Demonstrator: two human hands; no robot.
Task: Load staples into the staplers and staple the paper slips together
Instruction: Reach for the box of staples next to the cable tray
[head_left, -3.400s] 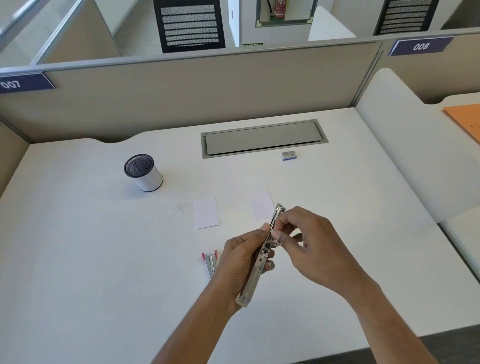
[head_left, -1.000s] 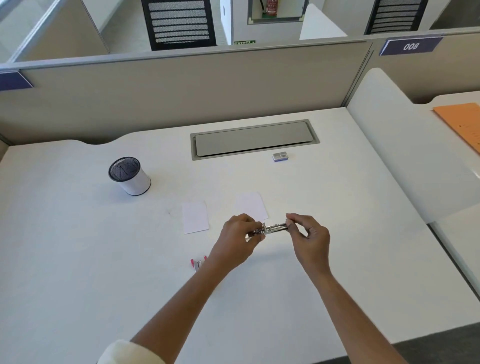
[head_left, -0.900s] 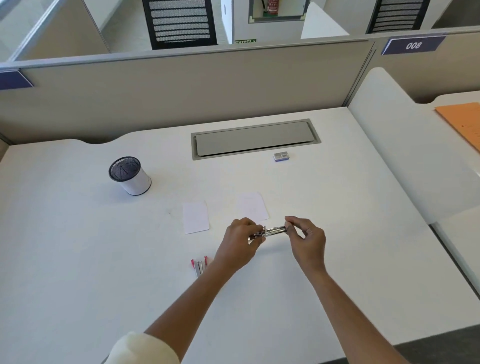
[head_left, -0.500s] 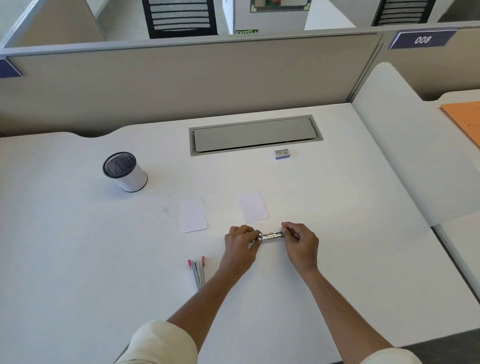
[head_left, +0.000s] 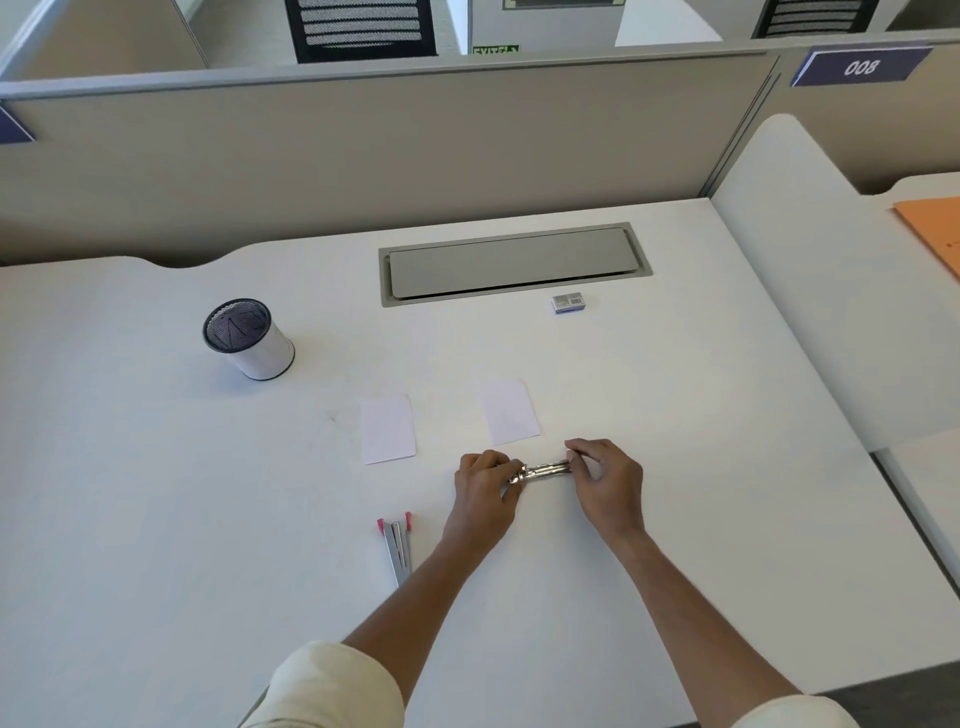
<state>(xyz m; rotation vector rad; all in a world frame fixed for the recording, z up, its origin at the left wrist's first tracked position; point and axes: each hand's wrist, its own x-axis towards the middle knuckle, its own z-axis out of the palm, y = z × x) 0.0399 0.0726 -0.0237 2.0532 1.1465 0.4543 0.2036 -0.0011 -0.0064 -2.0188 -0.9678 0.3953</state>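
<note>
I see both grips pinching the slim silver metal stapler (head_left: 543, 472) at centre frame, left hand (head_left: 483, 488) on one end and right hand (head_left: 605, 480) on the other, down by the white desk (head_left: 208, 519). Loading seems underway (staples unseen). Next, the white paper slip (head_left: 510, 410) just above needs aligning.

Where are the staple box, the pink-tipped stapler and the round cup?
staple box (head_left: 569, 302): head view, on its top face.
pink-tipped stapler (head_left: 399, 548): head view, on its metal body.
round cup (head_left: 264, 356): head view, on its white side wall.
</note>
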